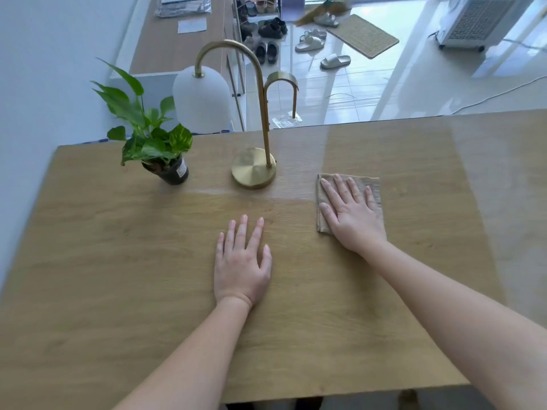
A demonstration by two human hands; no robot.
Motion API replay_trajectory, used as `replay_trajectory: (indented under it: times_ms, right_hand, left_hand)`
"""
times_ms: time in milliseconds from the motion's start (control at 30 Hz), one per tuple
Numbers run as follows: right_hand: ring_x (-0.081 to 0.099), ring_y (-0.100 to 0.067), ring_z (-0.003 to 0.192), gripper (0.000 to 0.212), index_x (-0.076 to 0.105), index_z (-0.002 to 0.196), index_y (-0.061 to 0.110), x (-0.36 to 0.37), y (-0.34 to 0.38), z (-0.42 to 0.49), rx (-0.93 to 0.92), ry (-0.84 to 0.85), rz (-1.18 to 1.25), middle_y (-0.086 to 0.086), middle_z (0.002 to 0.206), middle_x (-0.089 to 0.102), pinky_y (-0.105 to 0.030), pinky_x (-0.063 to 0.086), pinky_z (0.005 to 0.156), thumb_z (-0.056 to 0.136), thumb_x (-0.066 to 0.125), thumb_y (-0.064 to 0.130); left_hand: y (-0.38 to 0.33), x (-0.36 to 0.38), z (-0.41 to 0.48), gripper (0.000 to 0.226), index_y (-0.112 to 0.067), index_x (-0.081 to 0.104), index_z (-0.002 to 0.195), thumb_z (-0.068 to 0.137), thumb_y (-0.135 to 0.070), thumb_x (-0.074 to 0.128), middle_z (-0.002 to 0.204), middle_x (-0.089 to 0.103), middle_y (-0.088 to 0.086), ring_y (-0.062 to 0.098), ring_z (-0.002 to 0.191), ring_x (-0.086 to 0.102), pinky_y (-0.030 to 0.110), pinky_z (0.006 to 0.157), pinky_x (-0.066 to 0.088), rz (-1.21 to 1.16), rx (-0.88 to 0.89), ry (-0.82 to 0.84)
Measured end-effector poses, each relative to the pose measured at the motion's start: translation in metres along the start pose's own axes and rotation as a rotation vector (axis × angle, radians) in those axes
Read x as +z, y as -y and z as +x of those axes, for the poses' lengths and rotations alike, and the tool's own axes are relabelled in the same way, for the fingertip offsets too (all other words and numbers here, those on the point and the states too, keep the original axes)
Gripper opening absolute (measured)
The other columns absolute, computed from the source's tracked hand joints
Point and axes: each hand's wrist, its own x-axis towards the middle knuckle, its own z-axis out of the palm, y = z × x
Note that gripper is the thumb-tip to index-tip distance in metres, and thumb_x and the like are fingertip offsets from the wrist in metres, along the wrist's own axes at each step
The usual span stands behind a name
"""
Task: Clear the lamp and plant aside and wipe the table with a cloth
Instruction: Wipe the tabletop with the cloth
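Wooden worktop (pixel 118 261) holds the plant (pixel 154 143) and lamp (pixel 254 170) at upper left, not cleared yet, while the right hand (pixel 352 214) presses flat on the cloth (pixel 373 184) and the left hand (pixel 242 261) lies spread.

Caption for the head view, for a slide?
Right hand presses cloth flat on table; left hand rests nearby; lamp and plant behind.

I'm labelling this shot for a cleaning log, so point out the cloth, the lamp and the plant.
cloth (pixel 361 181): head view, on its bare far edge.
lamp (pixel 253 170): head view, on its round brass base.
plant (pixel 174 173): head view, on its dark pot.
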Motion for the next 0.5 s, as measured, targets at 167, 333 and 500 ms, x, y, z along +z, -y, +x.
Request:
replay_trajectory:
  times_ms: [167, 333, 500]
  right_hand:
    - [-0.02, -0.008, 0.161, 0.06, -0.012, 0.164, 0.053, 0.021, 0.019, -0.088, 0.008, 0.025, -0.007, 0.021, 0.174, -0.018, -0.043, -0.014, 0.131, 0.11, 0.012, 0.064]
    - [-0.029, -0.004, 0.157, 0.059, -0.017, 0.161, 0.057, 0.034, 0.027, -0.146, 0.02, 0.061, -0.026, 0.024, 0.172, -0.023, -0.042, -0.016, 0.131, 0.11, 0.012, 0.064]
    - [-0.029, -0.003, 0.157, 0.06, -0.017, 0.16, 0.059, 0.03, 0.028, -0.146, 0.018, 0.064, -0.058, 0.025, 0.171, -0.024, -0.041, -0.015, 0.131, 0.109, 0.013, 0.066]
  left_hand:
    - [0.001, -0.004, -0.01, 0.063, -0.038, 0.027, 0.168, 0.106, -0.051, 0.027, 0.178, 0.023, 0.0, 0.022, 0.165, 0.015, 0.043, 0.135, 0.007, -0.042, 0.005, 0.017]
    - [0.015, -0.013, -0.014, 0.066, -0.039, 0.014, 0.17, 0.107, -0.055, 0.019, 0.18, 0.011, -0.004, 0.018, 0.167, 0.004, 0.041, 0.135, 0.001, -0.053, 0.085, 0.073]
    - [0.046, -0.024, 0.0, 0.063, -0.045, 0.002, 0.169, 0.11, -0.059, 0.016, 0.18, -0.001, -0.008, 0.016, 0.166, -0.005, 0.043, 0.135, -0.001, 0.0, 0.116, 0.092]
